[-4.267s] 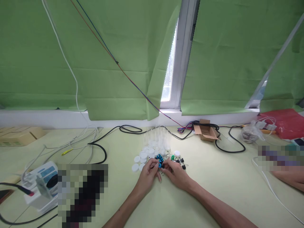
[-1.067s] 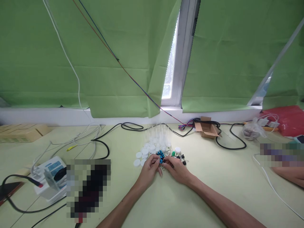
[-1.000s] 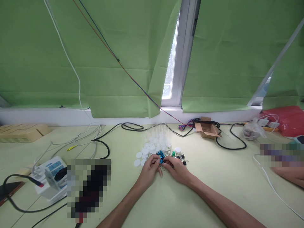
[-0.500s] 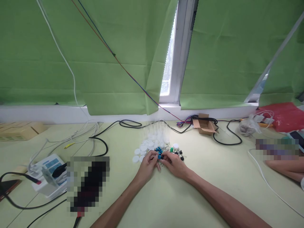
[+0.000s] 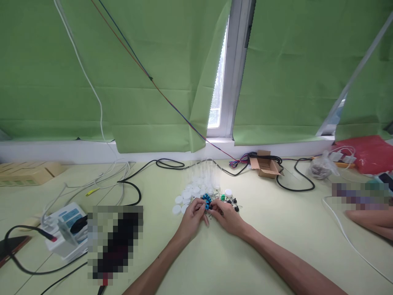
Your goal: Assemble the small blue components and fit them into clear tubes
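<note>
1. Daylight glares through the window (image 5: pixel 216 107) between dimmer green blinds (image 5: pixel 135 108).
2. The table (image 5: pixel 225 258) is softly lit, brightest toward its back middle.
3. Blue parts (image 5: pixel 206 200) look soft, detail lost.
4. Mosaic (image 5: pixel 118 241) hides patches lower left and right; edges stretch.

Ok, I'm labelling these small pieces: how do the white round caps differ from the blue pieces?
Colour: the white round caps are plain white; the blue pieces are shiny blue. Size: each cap looks larger than a single blue piece. Place: most caps lie to the left of the blue pieces, which bunch between the left hand and right hand. Both lie in one cluster on the pale table.
</note>
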`<state>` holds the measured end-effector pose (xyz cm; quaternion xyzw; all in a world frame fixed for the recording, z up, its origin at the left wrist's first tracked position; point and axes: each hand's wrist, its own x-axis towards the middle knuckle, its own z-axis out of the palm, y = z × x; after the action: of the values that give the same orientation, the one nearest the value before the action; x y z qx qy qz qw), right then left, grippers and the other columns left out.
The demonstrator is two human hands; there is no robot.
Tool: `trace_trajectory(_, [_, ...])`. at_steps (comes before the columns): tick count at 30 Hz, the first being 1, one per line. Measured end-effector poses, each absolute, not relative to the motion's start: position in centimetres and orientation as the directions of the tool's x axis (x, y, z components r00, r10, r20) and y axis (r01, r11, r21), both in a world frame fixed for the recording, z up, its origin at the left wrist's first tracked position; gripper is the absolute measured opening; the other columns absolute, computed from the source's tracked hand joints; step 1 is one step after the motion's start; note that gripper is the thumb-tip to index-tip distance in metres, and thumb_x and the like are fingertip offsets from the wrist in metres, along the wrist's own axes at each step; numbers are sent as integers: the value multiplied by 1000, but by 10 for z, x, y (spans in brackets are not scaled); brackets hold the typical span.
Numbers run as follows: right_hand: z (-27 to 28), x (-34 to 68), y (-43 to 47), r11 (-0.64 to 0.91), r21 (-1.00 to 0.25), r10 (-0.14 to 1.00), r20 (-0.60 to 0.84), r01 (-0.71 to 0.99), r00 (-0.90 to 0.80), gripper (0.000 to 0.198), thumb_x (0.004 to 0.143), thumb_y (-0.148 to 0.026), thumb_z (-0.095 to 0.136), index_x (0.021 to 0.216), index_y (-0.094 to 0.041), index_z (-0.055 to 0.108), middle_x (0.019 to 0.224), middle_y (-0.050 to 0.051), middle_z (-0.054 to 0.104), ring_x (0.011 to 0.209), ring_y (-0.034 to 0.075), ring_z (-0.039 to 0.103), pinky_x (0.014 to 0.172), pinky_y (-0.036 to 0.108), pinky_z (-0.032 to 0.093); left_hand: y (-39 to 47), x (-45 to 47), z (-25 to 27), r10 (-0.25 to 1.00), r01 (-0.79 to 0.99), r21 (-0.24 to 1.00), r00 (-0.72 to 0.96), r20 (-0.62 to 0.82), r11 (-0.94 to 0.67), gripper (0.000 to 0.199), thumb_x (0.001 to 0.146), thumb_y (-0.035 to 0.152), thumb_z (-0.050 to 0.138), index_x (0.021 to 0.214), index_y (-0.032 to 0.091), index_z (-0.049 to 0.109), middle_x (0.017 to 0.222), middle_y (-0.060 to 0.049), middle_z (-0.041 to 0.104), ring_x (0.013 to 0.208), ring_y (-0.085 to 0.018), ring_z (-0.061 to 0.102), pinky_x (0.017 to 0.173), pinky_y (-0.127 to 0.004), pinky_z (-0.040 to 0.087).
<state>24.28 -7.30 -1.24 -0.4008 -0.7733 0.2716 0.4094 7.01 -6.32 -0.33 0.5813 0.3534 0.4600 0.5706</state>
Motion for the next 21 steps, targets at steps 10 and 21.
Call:
trace_trajectory(10, [-11, 242, -73, 526, -757, 845, 414, 387, -337, 16, 95, -32, 49, 98, -19, 58, 76, 1, 62, 69, 15, 57, 66, 26, 45, -64, 70, -3, 938, -126, 988, 323, 127, -90, 26, 84, 43, 60, 89, 18, 56, 67, 4, 57, 46, -11, 58, 51, -26, 46])
trace_trajectory(21, [-10, 241, -73, 530, -749, 843, 412, 398, -346, 16, 95, -31, 49, 94, -19, 59, 76, 1, 62, 69, 16, 57, 66, 26, 45, -62, 70, -5, 939, -128, 987, 316, 133, -97, 29, 82, 47, 61, 87, 18, 55, 69, 3, 58, 44, -11, 58, 48, -25, 45])
